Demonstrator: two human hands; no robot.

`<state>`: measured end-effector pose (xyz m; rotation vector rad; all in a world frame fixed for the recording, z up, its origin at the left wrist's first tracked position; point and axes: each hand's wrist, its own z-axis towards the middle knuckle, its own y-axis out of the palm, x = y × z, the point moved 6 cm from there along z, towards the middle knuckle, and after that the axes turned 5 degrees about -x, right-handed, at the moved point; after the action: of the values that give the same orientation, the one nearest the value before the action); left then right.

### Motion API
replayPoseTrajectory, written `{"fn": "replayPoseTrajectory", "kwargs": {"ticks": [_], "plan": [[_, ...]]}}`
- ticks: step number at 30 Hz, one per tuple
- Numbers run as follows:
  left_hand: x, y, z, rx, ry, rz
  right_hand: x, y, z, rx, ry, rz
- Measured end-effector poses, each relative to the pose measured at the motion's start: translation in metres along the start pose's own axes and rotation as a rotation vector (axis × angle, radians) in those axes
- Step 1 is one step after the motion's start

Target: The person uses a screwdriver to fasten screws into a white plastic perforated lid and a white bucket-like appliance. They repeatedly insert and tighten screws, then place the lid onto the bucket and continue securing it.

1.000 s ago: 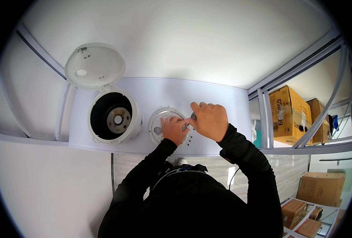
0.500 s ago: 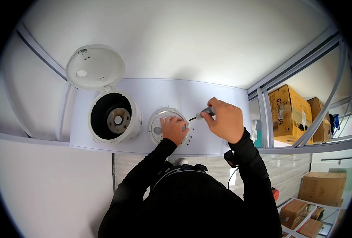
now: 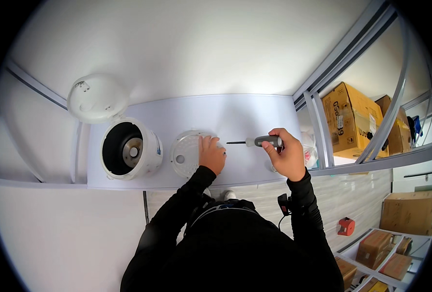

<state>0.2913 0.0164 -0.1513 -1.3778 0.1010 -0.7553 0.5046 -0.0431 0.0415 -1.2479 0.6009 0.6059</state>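
Observation:
A rice cooker [image 3: 150, 153] stands at the left with its lid [image 3: 98, 100] tipped open, the dark inside and a metal heating plate showing. To its right lies a round, pale, perforated plate [image 3: 186, 146] on the table. My left hand [image 3: 212, 155] rests over the plate's right side, fingers bent close together; a tiny dark bit shows by the fingertips, too small to name. My right hand [image 3: 289, 155] is wrapped round the grey handle of a screwdriver [image 3: 251, 142]. Its shaft points left, level above the table and apart from the plate.
Behind my right hand a white plastic bag [image 3: 309, 150] sits at the table's right end. Metal frame posts [image 3: 320, 129] rise there, with a yellow carton [image 3: 352, 121] beyond. A red object [image 3: 346, 226] is on the floor at the right, near shelved boxes [image 3: 374, 248].
My view has shifted somewhat. The screwdriver has swung from slanting down toward the plate to nearly level, farther from my left hand. The dark screws beside the plate no longer show.

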Motion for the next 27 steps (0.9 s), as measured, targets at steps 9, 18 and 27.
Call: {"fn": "replayPoseTrajectory", "kwargs": {"ticks": [9,18,27], "plan": [[0.008,-0.007,0.007,0.076,-0.092,-0.142,0.020,-0.015,-0.019,0.024,-0.067,0.115],[0.010,-0.019,-0.003,0.092,-0.573,-1.692,0.046,-0.022,-0.028,0.058,-0.112,0.420],[0.007,-0.026,-0.018,0.208,-0.485,-1.856,0.038,-0.028,-0.022,-0.105,-0.292,0.428]]}}
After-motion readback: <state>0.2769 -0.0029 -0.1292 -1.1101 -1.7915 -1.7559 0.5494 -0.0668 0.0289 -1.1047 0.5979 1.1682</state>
